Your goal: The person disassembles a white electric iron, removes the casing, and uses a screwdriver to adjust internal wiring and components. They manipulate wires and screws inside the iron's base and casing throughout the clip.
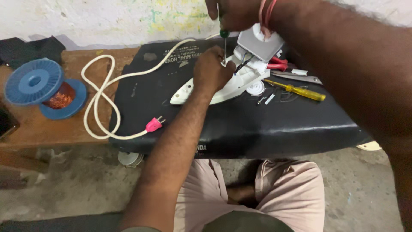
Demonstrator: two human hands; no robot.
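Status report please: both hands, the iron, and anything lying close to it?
Left hand steadies white iron. Right hand holds green screwdriver, tip down into iron. Yellow screwdriver, red pliers beside iron.

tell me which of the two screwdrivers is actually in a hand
The green-handled screwdriver: the right hand holds it upright over the white iron. The yellow-handled screwdriver lies loose on the black cushion.

white clothes iron [227, 86]: lay on its side on your black cushioned seat, pointed tip toward your left, rear housing opened with wires showing. green-handled screwdriver [224, 41]: stood upright, thin shaft down, tip set into the iron's body near its rear.
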